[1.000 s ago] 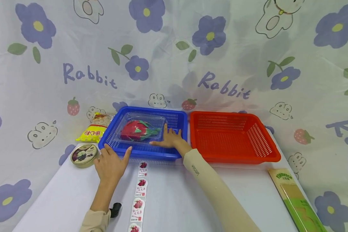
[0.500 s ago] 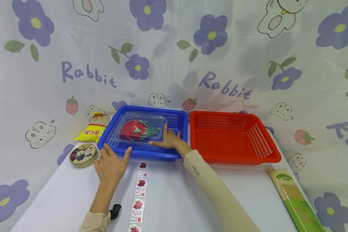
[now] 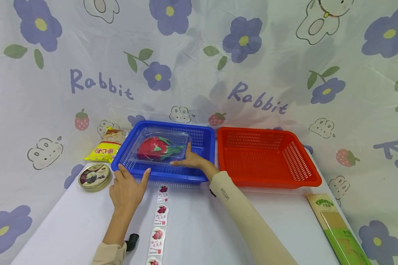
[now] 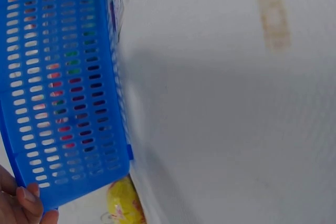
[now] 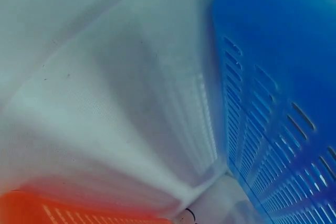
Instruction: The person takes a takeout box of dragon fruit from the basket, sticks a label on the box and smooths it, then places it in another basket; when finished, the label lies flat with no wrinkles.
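Note:
A clear plastic box (image 3: 142, 138) with a red and green dragon fruit (image 3: 156, 148) inside lies in the blue basket (image 3: 172, 177). My right hand (image 3: 194, 159) is at the box's right end. Its thumb and index finger look straight along the near right corner, while the other fingers are hidden; the right wrist view does not show this hand. With my left hand (image 3: 127, 189) I hold the basket's near left corner. In the left wrist view, its fingers (image 4: 29, 200) bend over the blue rim beside the slotted wall.
A red basket (image 3: 245, 178) stands right of the blue one. At the left are a yellow food bag (image 3: 104, 150) and a round tin (image 3: 95, 177). A strip of dragon fruit stickers (image 3: 157, 239) lies in front, and a green packet (image 3: 339, 232) at the right edge.
My right wrist has turned a little, and the fingers that were fanned behind the index finger have dropped from sight. The box, basket and left hand stay in place.

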A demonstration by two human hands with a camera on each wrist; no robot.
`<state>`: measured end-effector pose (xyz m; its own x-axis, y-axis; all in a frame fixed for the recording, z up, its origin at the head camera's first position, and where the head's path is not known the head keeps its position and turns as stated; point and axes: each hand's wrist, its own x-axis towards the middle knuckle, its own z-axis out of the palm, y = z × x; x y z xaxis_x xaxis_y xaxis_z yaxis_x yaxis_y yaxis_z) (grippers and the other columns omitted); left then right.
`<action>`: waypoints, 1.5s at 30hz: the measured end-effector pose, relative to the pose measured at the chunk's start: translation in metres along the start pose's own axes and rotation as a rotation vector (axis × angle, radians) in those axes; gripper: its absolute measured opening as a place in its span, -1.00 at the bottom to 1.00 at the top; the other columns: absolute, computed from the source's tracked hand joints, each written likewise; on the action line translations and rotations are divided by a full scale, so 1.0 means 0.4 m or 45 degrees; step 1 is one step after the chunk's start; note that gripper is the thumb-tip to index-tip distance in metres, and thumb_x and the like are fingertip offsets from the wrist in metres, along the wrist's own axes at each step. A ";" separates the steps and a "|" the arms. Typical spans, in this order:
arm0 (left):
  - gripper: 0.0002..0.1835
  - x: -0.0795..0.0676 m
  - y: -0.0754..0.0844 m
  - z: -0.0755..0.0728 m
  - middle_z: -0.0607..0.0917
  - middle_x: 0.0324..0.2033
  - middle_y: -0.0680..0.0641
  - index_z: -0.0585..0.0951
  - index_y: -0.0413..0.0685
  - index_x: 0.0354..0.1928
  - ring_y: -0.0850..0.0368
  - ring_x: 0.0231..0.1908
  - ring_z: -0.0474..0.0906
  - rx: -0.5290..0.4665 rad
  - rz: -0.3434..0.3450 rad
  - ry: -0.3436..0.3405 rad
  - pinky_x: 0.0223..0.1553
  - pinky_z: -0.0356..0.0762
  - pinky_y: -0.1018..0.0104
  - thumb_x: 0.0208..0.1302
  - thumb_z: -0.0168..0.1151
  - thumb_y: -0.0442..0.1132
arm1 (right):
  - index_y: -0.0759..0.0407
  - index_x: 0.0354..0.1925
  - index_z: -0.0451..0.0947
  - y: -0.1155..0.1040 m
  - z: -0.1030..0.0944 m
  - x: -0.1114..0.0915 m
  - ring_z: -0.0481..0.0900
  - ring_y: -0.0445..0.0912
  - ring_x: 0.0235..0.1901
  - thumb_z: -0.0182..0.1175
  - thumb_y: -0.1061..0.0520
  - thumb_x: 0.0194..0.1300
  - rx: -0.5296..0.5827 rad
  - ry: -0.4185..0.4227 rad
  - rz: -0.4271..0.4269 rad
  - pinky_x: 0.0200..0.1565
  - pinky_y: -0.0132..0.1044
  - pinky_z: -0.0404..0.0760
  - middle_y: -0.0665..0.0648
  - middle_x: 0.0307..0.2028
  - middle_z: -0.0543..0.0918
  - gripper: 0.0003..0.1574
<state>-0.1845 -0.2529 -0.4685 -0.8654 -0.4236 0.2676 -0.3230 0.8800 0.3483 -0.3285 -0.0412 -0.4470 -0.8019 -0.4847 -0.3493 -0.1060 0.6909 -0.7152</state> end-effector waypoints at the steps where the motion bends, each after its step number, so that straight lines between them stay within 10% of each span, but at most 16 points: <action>1: 0.22 0.000 0.000 0.000 0.36 0.01 -0.56 -0.06 -0.57 0.45 -0.39 -0.24 0.48 -0.004 -0.002 -0.006 -0.34 0.42 -0.16 0.31 -0.18 0.51 | 0.11 0.50 -0.75 0.000 0.000 0.000 0.07 0.26 0.49 0.26 -0.44 0.16 0.016 -0.006 0.004 0.46 0.13 0.07 0.32 0.56 -0.11 0.63; 34: 0.21 -0.005 -0.001 0.011 0.33 0.01 -0.55 -0.11 -0.55 0.47 -0.37 -0.25 0.46 -0.040 -0.015 -0.003 -0.34 0.45 -0.18 0.31 -0.18 0.50 | -0.03 0.53 -0.69 -0.008 0.009 0.014 -0.13 0.22 0.54 0.35 -0.31 0.18 0.309 0.093 -0.012 0.47 0.16 -0.06 0.22 0.59 -0.28 0.58; 45: 0.21 -0.006 0.000 0.013 0.33 0.00 -0.54 -0.12 -0.54 0.47 -0.37 -0.24 0.45 -0.046 -0.019 -0.005 -0.34 0.46 -0.18 0.31 -0.17 0.50 | -0.06 0.52 -0.71 -0.012 0.008 0.019 0.38 0.32 0.32 0.41 -0.15 0.19 0.574 0.074 -0.024 0.29 0.11 0.40 0.26 0.57 -0.38 0.59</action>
<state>-0.1844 -0.2508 -0.4739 -0.8622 -0.4357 0.2584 -0.3220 0.8652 0.3844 -0.3322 -0.0498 -0.4480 -0.8352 -0.4551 -0.3087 0.1355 0.3737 -0.9176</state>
